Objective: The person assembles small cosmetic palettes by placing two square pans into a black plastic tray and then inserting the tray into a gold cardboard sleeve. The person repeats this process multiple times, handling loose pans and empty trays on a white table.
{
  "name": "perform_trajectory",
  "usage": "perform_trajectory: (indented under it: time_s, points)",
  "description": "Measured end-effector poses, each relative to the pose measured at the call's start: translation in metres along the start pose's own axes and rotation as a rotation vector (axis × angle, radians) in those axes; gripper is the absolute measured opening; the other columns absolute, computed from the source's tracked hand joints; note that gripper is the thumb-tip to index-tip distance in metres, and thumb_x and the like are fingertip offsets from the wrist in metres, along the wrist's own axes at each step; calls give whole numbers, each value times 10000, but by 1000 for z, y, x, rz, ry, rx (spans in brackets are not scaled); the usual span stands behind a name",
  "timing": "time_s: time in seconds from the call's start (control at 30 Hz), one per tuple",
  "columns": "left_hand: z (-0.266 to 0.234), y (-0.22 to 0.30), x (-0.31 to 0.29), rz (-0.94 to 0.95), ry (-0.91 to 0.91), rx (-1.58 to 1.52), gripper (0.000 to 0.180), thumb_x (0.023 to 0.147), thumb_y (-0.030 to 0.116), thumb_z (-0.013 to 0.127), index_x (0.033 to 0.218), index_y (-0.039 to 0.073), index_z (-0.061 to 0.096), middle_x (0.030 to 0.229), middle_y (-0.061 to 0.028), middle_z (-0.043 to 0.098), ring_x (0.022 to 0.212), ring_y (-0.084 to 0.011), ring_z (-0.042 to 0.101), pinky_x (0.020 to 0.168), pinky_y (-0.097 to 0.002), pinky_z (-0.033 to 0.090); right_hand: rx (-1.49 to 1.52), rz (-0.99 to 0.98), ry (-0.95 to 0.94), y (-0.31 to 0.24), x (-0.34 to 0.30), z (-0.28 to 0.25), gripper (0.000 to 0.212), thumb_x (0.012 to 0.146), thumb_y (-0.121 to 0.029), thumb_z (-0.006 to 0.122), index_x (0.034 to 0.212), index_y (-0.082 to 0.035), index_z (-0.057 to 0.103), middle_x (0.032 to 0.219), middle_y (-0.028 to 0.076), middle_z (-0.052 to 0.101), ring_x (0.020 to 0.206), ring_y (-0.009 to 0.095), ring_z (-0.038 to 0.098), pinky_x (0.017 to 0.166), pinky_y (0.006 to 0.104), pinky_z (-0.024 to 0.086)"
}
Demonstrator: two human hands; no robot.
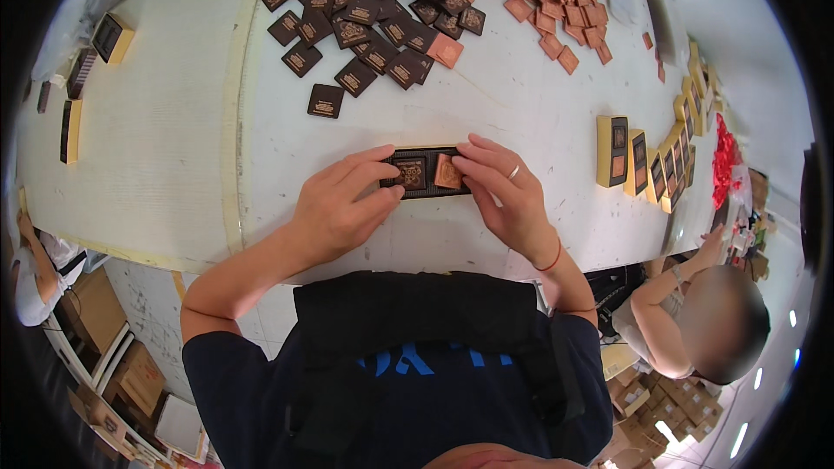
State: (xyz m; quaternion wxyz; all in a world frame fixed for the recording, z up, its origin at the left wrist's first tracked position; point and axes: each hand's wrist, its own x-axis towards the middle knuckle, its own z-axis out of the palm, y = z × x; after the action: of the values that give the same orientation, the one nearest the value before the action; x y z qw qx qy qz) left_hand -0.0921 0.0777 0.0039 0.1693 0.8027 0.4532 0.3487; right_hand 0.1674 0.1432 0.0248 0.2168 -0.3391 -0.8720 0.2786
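A long black tray box point(430, 188) with a thin gold edge lies on the table in front of me. Its left compartment holds a dark square tile point(409, 174) with an embossed pattern. Over the right compartment a copper-coloured square tile point(447, 171) sits tilted, not flat. My left hand point(340, 200) is closed round the box's left end, fingertips over the edge beside the dark tile. My right hand point(506, 193), with a ring and a red wrist string, pinches the copper tile at its right edge, fingers also over the box's right end.
Beyond the box lie a heap of dark square tiles point(356, 32) and a heap of copper tiles point(556, 0). Filled yellow-sided boxes point(612, 152) line the right; several more boxes point(71, 131) stand far left. Another person point(665, 317) works at the right.
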Motion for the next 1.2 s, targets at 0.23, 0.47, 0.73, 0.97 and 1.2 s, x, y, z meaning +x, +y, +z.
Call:
perform_trajectory:
  time_s: [0.23, 0.47, 0.73, 0.97, 1.2]
  points:
    - [1, -1, 1, -5, 1, -1, 285, 646, 42, 823, 895, 95, 695, 1050, -63, 654, 1108, -303, 646, 809, -369, 571, -216, -97, -96, -11, -16, 20, 525, 754, -70, 727, 1271, -113, 641, 1394, 34, 559, 1377, 327, 428, 1159, 481, 309]
    - [-11, -3, 0, -13, -75, -98, 287, 685, 62, 818, 945, 94, 701, 1110, -71, 663, 1133, -297, 637, 886, -381, 557, -166, -195, -202, 6, -1, -2, 567, 745, -82, 764, 1290, -127, 613, 1385, 7, 573, 1356, 346, 436, 1116, 480, 355]
    - [-196, -192, -38, -457, 608, 790, 455, 818, 241, 796, 1217, 81, 646, 1271, -151, 613, 1229, -327, 545, 1018, -421, 447, -230, -37, 136, 19, -21, -4, 587, 703, 6, 775, 1264, -78, 622, 1284, 116, 559, 1165, 333, 496, 976, 422, 421]
    - [-205, -269, -60, -783, 604, 782, 574, 809, 487, 763, 1195, 92, 605, 1367, -121, 508, 1191, -314, 555, 940, -438, 483, -460, 163, 397, 29, 5, -30, 437, 794, -52, 744, 1219, -81, 645, 1291, 116, 569, 1223, 318, 496, 1027, 430, 370]
    - [-161, -177, -55, -691, 598, 634, 292, 790, 197, 752, 806, 35, 509, 1081, -107, 574, 1017, -303, 586, 839, -412, 479, -84, -267, 116, -17, 117, 56, 370, 749, -138, 783, 1091, -51, 670, 1060, 78, 612, 1032, 268, 550, 883, 388, 450]
